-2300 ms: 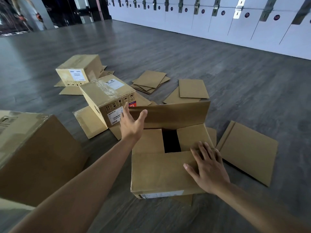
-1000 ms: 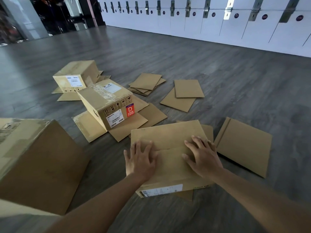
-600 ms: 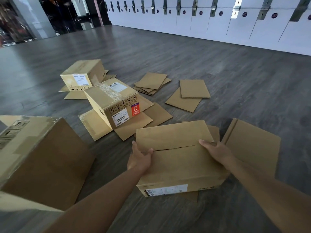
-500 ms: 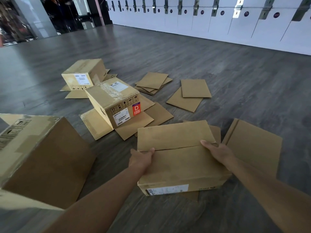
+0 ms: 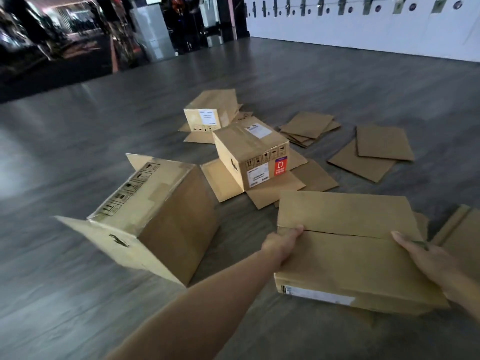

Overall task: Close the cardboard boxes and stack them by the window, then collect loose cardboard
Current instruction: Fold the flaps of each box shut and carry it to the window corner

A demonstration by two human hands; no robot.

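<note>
A flat cardboard box [image 5: 348,253] with its top flaps folded shut is in front of me at the lower right. My left hand [image 5: 281,244] grips its left side, thumb on top at the flap seam. My right hand [image 5: 426,255] grips its right side. A larger box [image 5: 166,216] lies tipped on the floor to the left, one flap spread out. Beyond it stands a taped box with a red D label [image 5: 253,154], and a smaller labelled box [image 5: 210,111] sits farther back.
Loose cardboard sheets lie on the grey floor: a stack [image 5: 309,128] and two overlapping sheets [image 5: 374,152] behind, another piece [image 5: 459,229] at the right edge. White lockers [image 5: 363,24] line the far wall. Dark glass [image 5: 52,35] is at the far left.
Both flaps were pressed down, then my hands moved from the top to the box's sides. My view has swung left, bringing the large tipped box toward the middle.
</note>
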